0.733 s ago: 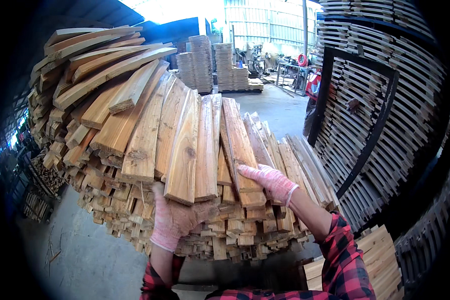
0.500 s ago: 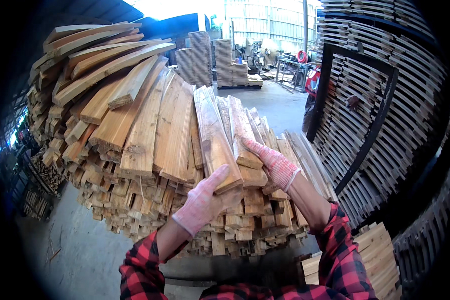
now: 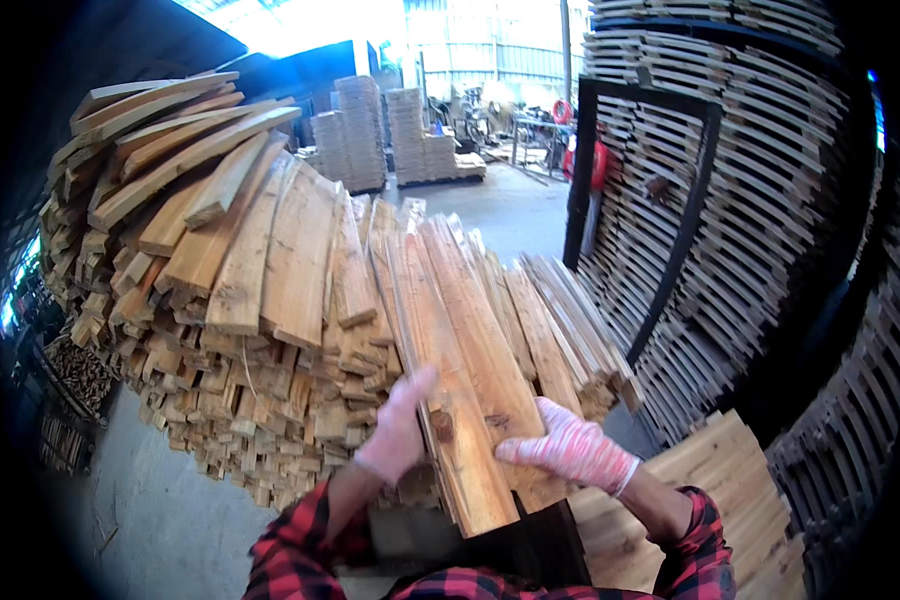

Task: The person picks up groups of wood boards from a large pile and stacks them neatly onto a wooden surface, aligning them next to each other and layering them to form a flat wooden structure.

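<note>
Two long wooden boards (image 3: pixel 448 400) lie side by side in front of me, their near ends toward my body. My left hand (image 3: pixel 395 432), in a pink-and-white knit glove, is closed along the left board's outer edge. In a matching glove, my right hand (image 3: pixel 572 452) grips the right board (image 3: pixel 492 375), thumb on its top face; the fingers beneath are hidden. A dark knot marks the left board. Below the near ends is a dark block-like object (image 3: pixel 550 545), partly covered. Behind and left rises the large pile of boards (image 3: pixel 295 260).
Light planks (image 3: pixel 710 480) are stacked close at my right. A dark frame (image 3: pixel 705 180) stands against tall slatted stacks (image 3: pixel 780 150) on the right. Farther back, stacked wood (image 3: pixel 355 130) stands on the concrete floor (image 3: pixel 470 220), with a workbench (image 3: pixel 540 135) beyond.
Both hands have drawn boards off the pile toward my body and lower. The two boards now lie alongside each other, near ends close to me. The view has shifted slightly right.
</note>
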Tool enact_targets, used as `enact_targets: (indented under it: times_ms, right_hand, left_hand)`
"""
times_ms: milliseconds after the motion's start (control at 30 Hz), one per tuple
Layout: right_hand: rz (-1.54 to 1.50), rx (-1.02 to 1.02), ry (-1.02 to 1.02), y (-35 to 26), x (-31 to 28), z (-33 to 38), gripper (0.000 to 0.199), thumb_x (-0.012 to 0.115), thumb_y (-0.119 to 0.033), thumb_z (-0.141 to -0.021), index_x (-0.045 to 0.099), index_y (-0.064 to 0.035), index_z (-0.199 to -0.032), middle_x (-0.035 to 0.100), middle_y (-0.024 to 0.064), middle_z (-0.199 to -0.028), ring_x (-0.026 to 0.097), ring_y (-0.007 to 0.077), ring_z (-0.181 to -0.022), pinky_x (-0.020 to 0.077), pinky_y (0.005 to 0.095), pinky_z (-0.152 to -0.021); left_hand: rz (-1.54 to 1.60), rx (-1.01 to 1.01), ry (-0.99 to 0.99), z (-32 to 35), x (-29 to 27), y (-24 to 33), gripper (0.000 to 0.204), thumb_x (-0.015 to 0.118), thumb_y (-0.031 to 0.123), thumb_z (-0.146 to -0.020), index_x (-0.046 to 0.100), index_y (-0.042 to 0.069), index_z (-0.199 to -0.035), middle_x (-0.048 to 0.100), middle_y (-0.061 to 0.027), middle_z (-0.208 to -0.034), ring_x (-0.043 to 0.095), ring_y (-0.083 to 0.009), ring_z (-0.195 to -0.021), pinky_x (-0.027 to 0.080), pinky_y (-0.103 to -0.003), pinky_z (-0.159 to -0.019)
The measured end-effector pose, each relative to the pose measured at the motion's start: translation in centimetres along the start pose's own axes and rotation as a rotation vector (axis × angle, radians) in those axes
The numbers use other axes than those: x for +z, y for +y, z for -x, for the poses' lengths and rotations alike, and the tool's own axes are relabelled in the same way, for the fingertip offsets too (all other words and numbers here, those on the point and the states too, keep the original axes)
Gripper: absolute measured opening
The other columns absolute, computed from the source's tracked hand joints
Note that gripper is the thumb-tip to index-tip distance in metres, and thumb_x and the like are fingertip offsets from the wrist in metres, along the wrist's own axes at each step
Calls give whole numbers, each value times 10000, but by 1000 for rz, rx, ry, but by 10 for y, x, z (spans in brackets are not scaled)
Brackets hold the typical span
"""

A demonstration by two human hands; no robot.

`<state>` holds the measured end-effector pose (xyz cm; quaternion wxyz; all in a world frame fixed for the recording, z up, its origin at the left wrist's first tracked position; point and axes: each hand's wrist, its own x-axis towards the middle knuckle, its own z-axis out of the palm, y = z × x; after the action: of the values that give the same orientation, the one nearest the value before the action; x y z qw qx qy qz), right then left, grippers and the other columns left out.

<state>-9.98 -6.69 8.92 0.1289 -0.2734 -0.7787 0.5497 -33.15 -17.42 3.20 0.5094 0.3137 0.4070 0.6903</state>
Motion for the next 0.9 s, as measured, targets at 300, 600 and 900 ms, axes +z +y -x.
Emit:
enact_targets:
  times_ms: [300, 600, 900]
  right_hand:
    - [323, 220, 447, 16, -10, 153, 830, 844, -338, -727, 452, -68, -1407, 697, 211, -1148, 685, 359, -1072, 536, 429, -905]
    - [9, -191, 1016, 29, -79, 258, 863, 914, -350, -719, 479, -53, -1402, 639, 81, -1243, 580, 163, -1177, 477, 347, -1010]
    - [-132, -363, 1358, 166, -63, 364, 818, 836, -49, -817, 375, -71, -1492, 651, 82, -1287, 604, 149, -1160, 520, 346, -995]
  left_hand:
    - [284, 63, -202, -23, 92, -93, 462, 698, 217, -894, 563, 71, -1311, 676, -64, -1123, 687, -204, -966, 581, -409, -854]
    - [233, 19, -745, 10, 275, -140, 879, 868, 257, -697, 446, 71, -1446, 596, -53, -1287, 576, -212, -1192, 479, -390, -1021]
    - [34, -138, -1010, 45, 397, -179, 964, 931, 67, -678, 354, 122, -1449, 559, -69, -1316, 554, -209, -1210, 502, -382, -1010]
